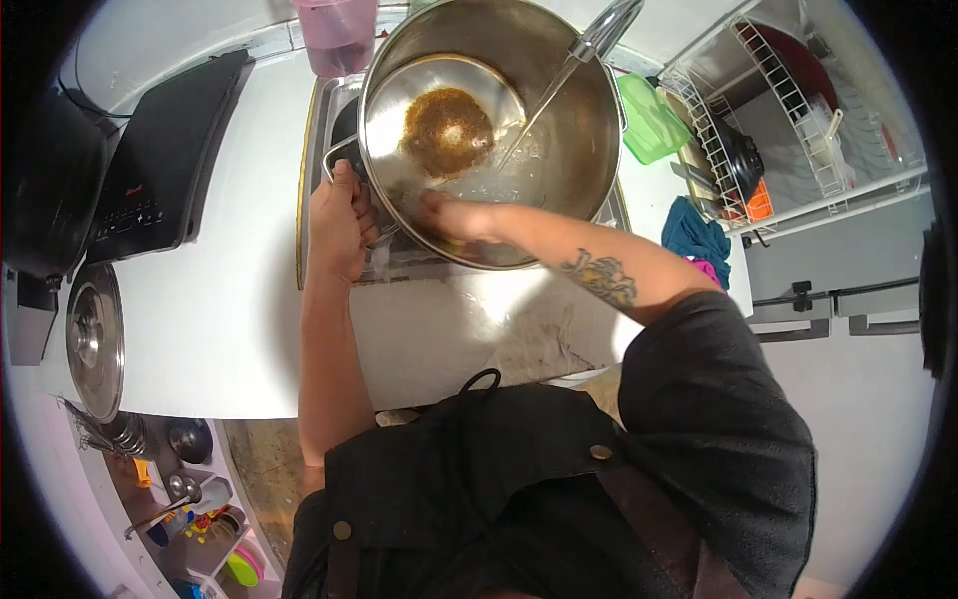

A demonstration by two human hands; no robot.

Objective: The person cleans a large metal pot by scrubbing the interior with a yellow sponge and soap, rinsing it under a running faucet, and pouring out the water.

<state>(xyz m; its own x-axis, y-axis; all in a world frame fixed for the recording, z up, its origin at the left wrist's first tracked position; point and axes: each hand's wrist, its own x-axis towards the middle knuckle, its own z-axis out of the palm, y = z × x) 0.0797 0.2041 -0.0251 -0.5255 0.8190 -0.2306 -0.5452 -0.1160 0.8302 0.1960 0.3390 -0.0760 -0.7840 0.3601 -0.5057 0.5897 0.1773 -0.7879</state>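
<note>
A large stainless steel pot (pixel 580 161) stands tilted over the sink (pixel 308 217), its mouth turned towards me. On its shiny inner base is a round brown scorched patch (pixel 449 131). Water runs into the pot from a chrome faucet (pixel 599 37). My left hand (pixel 344 217) is closed around the wire side handle (pixel 334 153) of the pot. My right hand (pixel 460 217) is inside the pot, low against the near wall, fingers bent. A bit of yellowish colour shows under it, but whether it holds something I cannot tell.
A black induction cooktop (pixel 168 157) and a steel lid (pixel 96 341) lie on the left counter. Behind the sink stands a pink translucent container (pixel 340 37). To the right are a green plastic container (pixel 650 120), a blue cloth (pixel 694 238) and a white wire dish rack (pixel 711 142).
</note>
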